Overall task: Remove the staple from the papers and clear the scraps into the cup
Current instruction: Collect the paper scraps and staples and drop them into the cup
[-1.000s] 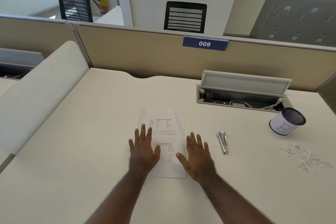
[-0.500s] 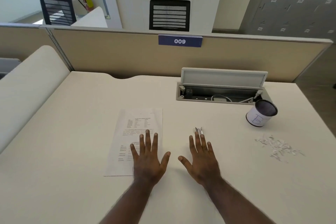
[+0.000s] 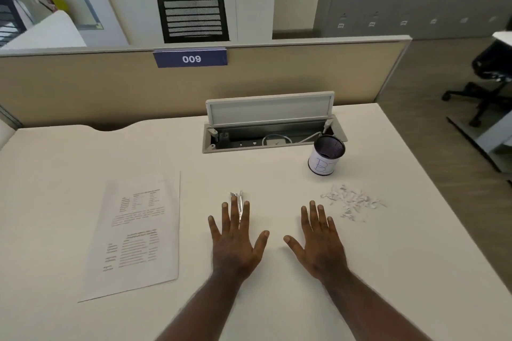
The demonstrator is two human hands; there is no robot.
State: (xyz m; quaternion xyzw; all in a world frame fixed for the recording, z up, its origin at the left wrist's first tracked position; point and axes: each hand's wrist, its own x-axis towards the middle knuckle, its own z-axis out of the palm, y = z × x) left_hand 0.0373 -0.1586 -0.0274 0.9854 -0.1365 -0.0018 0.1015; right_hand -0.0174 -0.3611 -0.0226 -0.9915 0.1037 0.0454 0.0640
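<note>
The printed papers (image 3: 135,235) lie flat on the white desk (image 3: 69,155), left of both hands. A small metal staple remover (image 3: 237,196) lies in front of me, partly under the fingers of my left hand (image 3: 235,241), which rests flat with fingers spread. My right hand (image 3: 318,241) is also flat and spread, holding nothing. A scatter of white paper scraps (image 3: 350,202) lies just right of its fingertips. Behind the scraps stands the cup (image 3: 325,155), a dark mesh pot wrapped in white paper. No staple is visible on the papers.
An open cable tray with a raised lid (image 3: 270,124) is sunk into the desk behind the cup. A beige partition (image 3: 304,75) with a "009" label closes the far edge. The desk's right edge drops to the floor near an office chair (image 3: 487,77).
The view has swung right, and both hands have slid right off the papers. My left hand now covers the staple remover; my right hand sits close to the scraps.
</note>
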